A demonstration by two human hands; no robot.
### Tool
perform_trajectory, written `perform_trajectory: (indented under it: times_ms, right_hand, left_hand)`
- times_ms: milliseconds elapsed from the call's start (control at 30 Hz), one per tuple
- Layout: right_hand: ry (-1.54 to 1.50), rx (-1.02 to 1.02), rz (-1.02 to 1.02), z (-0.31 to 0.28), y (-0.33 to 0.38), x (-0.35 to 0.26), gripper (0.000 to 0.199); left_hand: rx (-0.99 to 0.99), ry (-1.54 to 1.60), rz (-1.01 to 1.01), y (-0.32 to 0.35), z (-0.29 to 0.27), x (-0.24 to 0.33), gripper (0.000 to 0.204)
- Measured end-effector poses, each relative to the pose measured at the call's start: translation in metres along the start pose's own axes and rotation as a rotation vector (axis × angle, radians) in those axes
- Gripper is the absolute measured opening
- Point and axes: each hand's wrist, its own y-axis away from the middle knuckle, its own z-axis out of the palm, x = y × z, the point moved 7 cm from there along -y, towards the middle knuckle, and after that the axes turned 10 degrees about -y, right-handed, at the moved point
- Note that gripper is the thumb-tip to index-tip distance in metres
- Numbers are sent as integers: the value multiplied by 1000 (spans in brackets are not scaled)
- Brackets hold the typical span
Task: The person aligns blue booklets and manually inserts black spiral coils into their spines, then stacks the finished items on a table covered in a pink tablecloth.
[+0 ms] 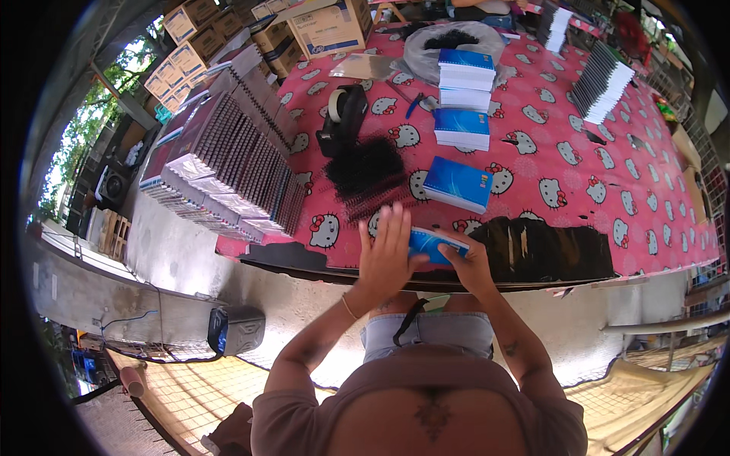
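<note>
My right hand grips the blue booklet in the middle of the frame, with its thumb on the cover; I cannot see all the fingers underneath. My left hand is flat with its fingers stretched out, at the booklet's left end, and its thumb seems to touch it. The booklet looks thick but light, I think. Its cover is shiny, so it may slip. The white pages look like they can bend and fan out, so the best hold is a pinch across the thickness, away from the corners.

Below the booklet, at the table's edge, a rough black patch shows through the torn pink tablecloth, which has white cat faces and looks smooth like plastic. A bit farther up lie a loose blue block and a springy, tangled heap of black coils. At the left, spiral notebooks make a big, ridged pile. Next come a chunky black tape holder and more blue stacks. Farther up is a thin, crinkly clear bag, and stiff brown boxes stand at the upper left.
</note>
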Motion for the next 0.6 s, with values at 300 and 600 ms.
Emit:
perform_trajectory:
  times_ms: [300,600]
  right_hand:
    - [47,-90,51,9,-7,5,29]
    - [120,-168,7,10,-11,8,26]
  left_hand:
    - [-59,5,26,33,30,12,91]
    - [106,-10,47,31,24,21,88]
